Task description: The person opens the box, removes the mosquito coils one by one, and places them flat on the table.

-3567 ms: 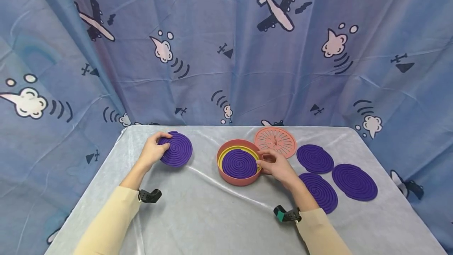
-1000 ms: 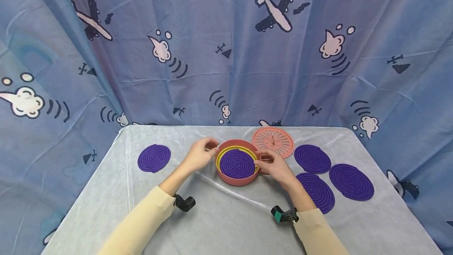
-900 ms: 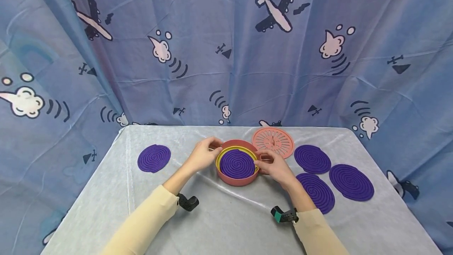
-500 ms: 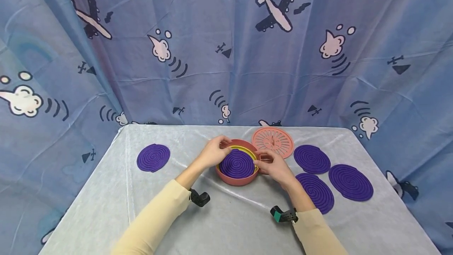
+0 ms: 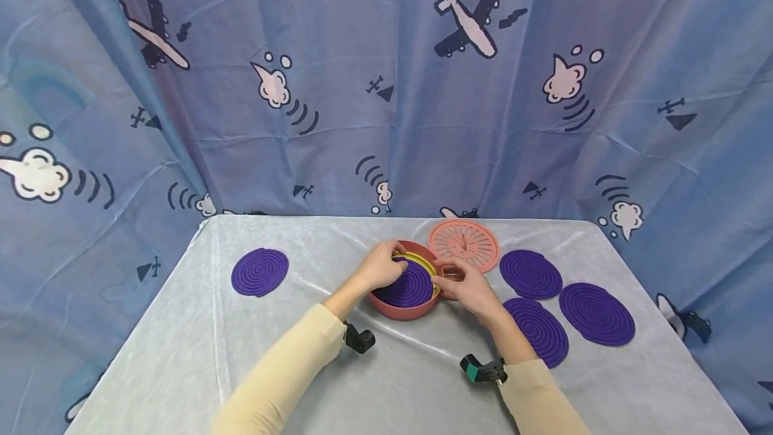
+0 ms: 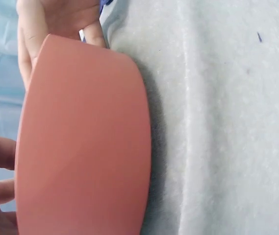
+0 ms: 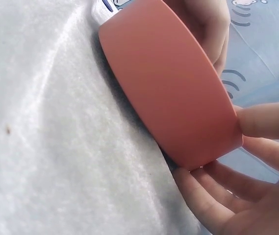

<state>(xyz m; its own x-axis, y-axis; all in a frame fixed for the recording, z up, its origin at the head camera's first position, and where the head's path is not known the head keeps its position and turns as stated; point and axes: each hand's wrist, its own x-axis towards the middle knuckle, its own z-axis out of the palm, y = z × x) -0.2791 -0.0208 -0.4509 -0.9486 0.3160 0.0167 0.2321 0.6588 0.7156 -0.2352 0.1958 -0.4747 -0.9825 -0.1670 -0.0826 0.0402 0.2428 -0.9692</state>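
In the head view a round, terracotta-coloured mosquito coil box (image 5: 404,313) stands mid-table, its yellow inner ring (image 5: 426,262) showing at the back. Inside lies a purple spiral mosquito coil (image 5: 412,291), partly covered by my left hand (image 5: 380,266). That hand reaches over the left rim, thumb above the coil and fingers close to the ring, a gap between them. My right hand (image 5: 470,287) grips the box's right side, thumb at the rim. From the right wrist, its fingers (image 7: 198,193) wrap the wall's lower edge; from the left wrist, the wall hides the coil.
A slotted, coral lid (image 5: 464,244) lies flat just behind the box. To the right are three more purple coils (image 5: 598,314), one partly behind the right forearm. Another coil (image 5: 260,272) lies at the left. A printed curtain (image 5: 338,86) hangs behind the table.
My left hand has laid a coil down at the left, then moved right to the box and in over its rim. My right hand has stayed at the box's right side.
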